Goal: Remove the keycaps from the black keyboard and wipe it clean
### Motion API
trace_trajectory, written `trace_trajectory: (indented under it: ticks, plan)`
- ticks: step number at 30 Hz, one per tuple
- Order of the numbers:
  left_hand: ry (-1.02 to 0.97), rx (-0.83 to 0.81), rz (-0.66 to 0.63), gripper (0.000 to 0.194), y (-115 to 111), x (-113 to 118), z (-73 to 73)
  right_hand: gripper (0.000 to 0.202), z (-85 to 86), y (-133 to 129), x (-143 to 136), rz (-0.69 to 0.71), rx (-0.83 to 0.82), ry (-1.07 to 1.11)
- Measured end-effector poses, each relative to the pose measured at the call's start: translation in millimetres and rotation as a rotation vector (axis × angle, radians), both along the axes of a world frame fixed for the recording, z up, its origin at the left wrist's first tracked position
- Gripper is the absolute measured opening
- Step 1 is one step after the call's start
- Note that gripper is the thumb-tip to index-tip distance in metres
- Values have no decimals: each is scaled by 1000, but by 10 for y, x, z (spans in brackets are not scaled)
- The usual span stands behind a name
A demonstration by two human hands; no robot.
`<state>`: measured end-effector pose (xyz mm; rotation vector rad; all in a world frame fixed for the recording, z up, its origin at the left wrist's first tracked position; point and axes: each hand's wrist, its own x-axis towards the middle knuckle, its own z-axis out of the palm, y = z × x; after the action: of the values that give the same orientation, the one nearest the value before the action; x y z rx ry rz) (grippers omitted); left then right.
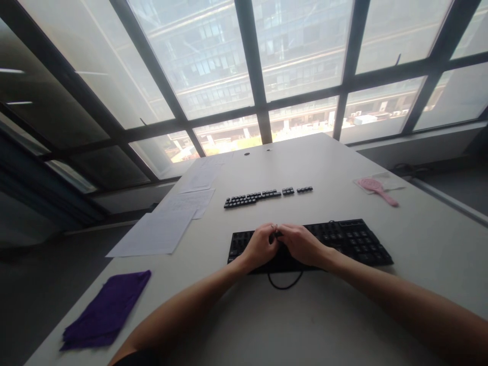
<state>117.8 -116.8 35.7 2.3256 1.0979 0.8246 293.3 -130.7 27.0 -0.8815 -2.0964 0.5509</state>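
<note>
A black keyboard [354,241] lies across the white table, with a loop of black cable showing at its near edge. Over its left-middle part, my left hand [262,245] and my right hand [299,243] meet at the fingertips. The fingers of both are bent and pinched together. Whatever lies between them is too small and dark to make out. Beyond the keyboard, loose black keycaps [251,198] stand in rows, split into a long group and two short ones.
White paper sheets [156,231] lie along the table's left side, and a folded purple cloth [109,310] is at the near left. A pink brush-like item [375,187] rests on a clear wrapper at the right. Windows stand behind the white table [297,162].
</note>
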Motion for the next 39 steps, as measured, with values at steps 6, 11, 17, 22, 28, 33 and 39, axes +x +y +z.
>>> trace_trajectory:
  ticks: [6,11,17,22,28,33,39]
  plan:
    - [52,-7,-77,6,-19,-15,34,17,-36,1,31,-91,-70,85]
    - [44,-62,-34,10,19,-25,2,18,-53,27,40,-94,-185,171]
    - [-30,-17,-24,7,0,-9,4,21,-17,16,41,-207,-182,279]
    - [-87,0,-30,13,8,-13,-18,22,-1,14,25,-275,-121,266]
    - [-119,100,30,24,-2,-10,-30,13,-20,40,6,-335,-173,274]
    - [-20,198,-30,13,-40,3,-5,17,-24,75,12,-333,-283,354]
    - [-73,136,5,9,71,-28,116,18,-48,130,14,-368,-324,450]
